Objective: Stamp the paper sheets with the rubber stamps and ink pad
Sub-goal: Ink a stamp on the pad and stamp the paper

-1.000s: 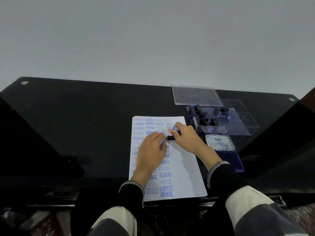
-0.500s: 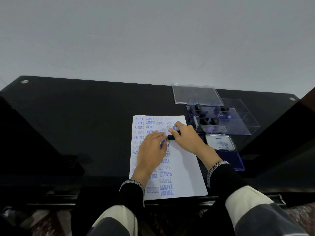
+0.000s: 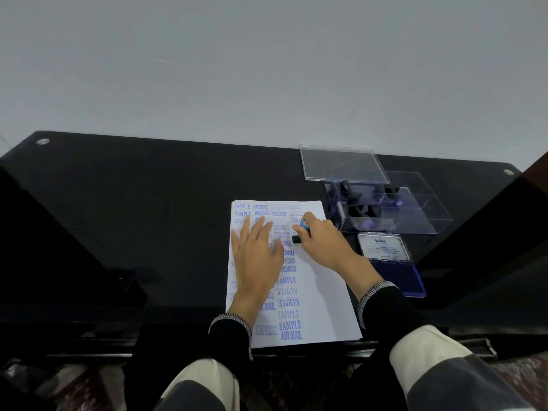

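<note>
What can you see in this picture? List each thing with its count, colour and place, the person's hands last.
table: one, black, under everything.
paper: one, white with blue prints, near edge.
stamp: one, black with blue cap, on the paper.
box: one, clear, holds more stamps, right of the paper.
lid: one, clear, behind the box.
ink pad: one, blue, open, in front of the box.
left hand: flat on the paper.
right hand: grips the stamp.
</note>
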### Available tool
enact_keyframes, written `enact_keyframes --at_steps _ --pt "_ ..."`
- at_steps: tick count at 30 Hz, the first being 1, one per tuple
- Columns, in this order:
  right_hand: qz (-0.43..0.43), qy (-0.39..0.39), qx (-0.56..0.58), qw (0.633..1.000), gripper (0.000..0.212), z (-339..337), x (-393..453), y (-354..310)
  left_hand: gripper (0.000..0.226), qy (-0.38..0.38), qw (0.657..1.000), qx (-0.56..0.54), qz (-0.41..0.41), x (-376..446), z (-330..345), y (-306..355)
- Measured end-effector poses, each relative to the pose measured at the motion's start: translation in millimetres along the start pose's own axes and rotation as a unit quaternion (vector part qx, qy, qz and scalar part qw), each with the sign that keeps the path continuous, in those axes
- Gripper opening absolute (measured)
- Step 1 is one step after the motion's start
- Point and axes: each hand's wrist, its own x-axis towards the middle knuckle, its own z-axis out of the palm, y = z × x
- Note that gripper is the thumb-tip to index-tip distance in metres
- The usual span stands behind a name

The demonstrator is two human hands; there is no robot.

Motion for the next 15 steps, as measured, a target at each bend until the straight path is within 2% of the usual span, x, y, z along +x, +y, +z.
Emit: enact_keyframes --at_steps 5,15 --pt "0.002 -0.017 0.031 0.999 0.016 0.4 1.8 -1.2 0.054 -0.041 0.996 0.074 -0.013 -0.4 2.3 -0.2" --pt "-0.011 0.011 0.070 0.997 0.015 9.1 -5.1 -0.4 0.058 -0.058 0.995 0.080 -0.018 -1.2 3.8 0.3"
